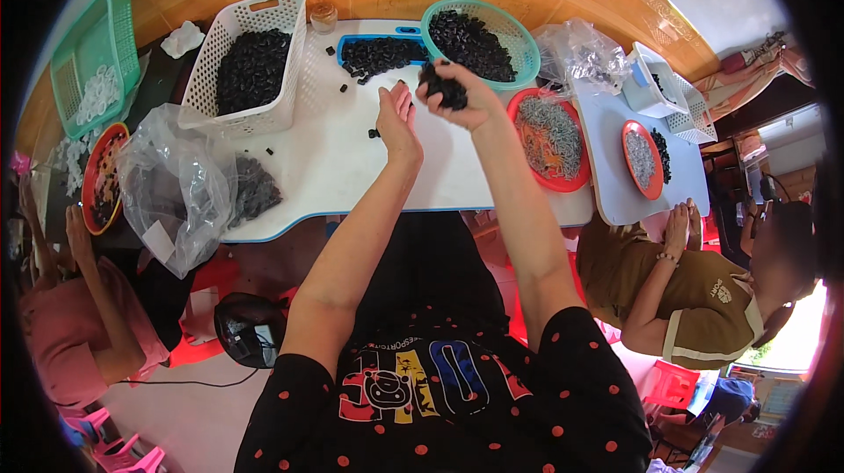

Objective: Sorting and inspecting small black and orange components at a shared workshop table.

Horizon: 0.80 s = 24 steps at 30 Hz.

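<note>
My right hand (470, 102) is closed round a clump of small black plastic pieces (442, 89), raised above the white table near the blue tray. Beside it on the left, my left hand (398, 121) is held on edge with its palm toward the right hand and its fingers stretched. Nothing is gripped in it, though dark bits show by its fingertips. Just beyond both hands lies a blue tray (400, 32) with a heap of black pieces (378, 57). A few loose pieces are scattered on the table (343, 152) to the left of my hands.
A white perforated basket (200, 90) and a green basket (526, 60) hold more black pieces. A red plate (576, 185) of grey metal parts stands right. Plastic bags (167, 183) lie at the left edge. A person in brown (633, 288) sits right, another in pink (88, 323) left.
</note>
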Motion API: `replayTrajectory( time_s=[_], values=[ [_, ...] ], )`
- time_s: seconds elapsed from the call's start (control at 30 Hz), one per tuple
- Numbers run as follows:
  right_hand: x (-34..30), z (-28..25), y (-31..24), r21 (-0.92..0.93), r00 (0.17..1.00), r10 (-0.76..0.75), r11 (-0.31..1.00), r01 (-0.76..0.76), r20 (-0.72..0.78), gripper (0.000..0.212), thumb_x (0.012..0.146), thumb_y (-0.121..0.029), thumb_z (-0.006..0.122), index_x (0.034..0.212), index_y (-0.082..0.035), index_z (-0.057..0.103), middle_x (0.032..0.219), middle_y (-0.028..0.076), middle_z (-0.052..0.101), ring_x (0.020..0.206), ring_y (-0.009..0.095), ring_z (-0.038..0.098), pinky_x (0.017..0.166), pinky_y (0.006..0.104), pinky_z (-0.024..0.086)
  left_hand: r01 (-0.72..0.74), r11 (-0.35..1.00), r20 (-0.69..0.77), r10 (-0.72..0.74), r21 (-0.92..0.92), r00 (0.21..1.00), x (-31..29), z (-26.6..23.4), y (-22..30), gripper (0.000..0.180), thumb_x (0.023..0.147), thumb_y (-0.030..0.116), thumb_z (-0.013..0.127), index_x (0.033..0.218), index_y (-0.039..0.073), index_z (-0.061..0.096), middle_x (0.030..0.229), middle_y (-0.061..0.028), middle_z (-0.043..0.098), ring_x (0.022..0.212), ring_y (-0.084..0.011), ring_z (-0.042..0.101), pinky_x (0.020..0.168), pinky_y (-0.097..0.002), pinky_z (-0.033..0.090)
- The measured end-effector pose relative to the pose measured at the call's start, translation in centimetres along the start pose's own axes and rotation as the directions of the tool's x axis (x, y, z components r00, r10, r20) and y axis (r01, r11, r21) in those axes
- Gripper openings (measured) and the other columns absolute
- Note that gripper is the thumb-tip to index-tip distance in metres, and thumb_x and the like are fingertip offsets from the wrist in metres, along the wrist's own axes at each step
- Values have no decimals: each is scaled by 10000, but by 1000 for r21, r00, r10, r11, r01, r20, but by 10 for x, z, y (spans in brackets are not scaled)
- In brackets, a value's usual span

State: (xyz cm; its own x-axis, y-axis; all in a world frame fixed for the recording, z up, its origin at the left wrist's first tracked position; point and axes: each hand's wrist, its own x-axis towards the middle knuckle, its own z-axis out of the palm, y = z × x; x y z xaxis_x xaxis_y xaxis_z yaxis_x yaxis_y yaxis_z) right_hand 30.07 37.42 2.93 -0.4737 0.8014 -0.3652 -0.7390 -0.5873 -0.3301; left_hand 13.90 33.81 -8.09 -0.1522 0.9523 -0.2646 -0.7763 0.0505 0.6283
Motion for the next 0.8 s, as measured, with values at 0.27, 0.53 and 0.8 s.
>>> replayTrajectory(
  time_s=[0.27,0.53,0.8],
  values=[
    [21,-79,33,-496,843,-483,806,323,-236,260,1048,-76,962,1277,-121,845,1376,157,795,1084,329,831,772,510,714,-363,667,236,277,650,931,-15,-1,-20,676,1369,515,548,1692,-32,780,1686,-249,814,1568,-370,762,1354,-457,554],
    [8,-86,75,-783,416,-684,-608,128,599,346,1025,-149,939,1367,-118,894,1571,231,739,1365,502,762,1172,573,652,-472,432,347,339,768,875,-36,6,-11,498,1374,293,532,1702,-33,716,1697,-284,772,1546,-466,751,1341,-516,575],
    [17,-76,85,-694,566,-571,-720,1,594,384,1146,-240,801,1517,-167,866,1668,119,744,1463,471,691,1319,666,505,-556,386,389,432,736,814,-36,4,-6,462,1349,183,556,1740,-14,705,1733,-281,762,1596,-443,744,1367,-507,568]
  ],
)
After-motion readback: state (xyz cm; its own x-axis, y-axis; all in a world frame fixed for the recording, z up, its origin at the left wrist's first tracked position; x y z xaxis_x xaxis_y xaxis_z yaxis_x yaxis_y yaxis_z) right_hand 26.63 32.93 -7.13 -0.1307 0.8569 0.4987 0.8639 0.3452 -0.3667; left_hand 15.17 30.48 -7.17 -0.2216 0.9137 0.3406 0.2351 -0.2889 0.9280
